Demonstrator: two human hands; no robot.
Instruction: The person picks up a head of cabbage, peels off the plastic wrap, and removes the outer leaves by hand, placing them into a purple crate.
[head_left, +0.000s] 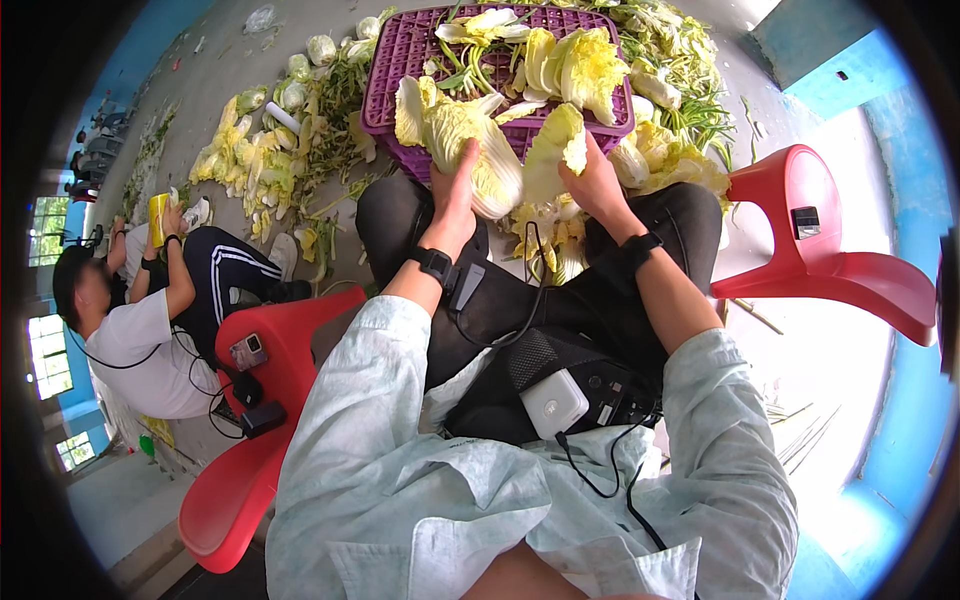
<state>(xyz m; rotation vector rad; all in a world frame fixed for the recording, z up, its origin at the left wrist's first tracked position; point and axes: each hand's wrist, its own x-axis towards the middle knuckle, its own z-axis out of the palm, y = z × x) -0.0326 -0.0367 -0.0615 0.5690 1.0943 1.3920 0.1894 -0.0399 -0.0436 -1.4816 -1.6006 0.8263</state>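
My left hand (454, 191) grips a napa cabbage (480, 154) with pale yellow, crinkled leaves, held in front of the near edge of an upturned-looking purple plastic crate (397, 56). Just to the right, my right hand (594, 184) holds a loose cabbage leaf (553, 154), apart from the head. On top of the crate lie more loose leaves (589, 71) and some green stalks (472, 71). Between my knees, yellow leaves (551, 232) lie lower down, partly hidden by my hands and a cable.
Cabbages and trimmed leaves (255, 161) cover the floor left of the crate, with more greens (679, 82) at right. Red plastic chairs stand at left (262, 390) and right (795, 217), with phones on them. A white device (555, 403) with cables rests on my lap. Another person (135, 330) sits at left.
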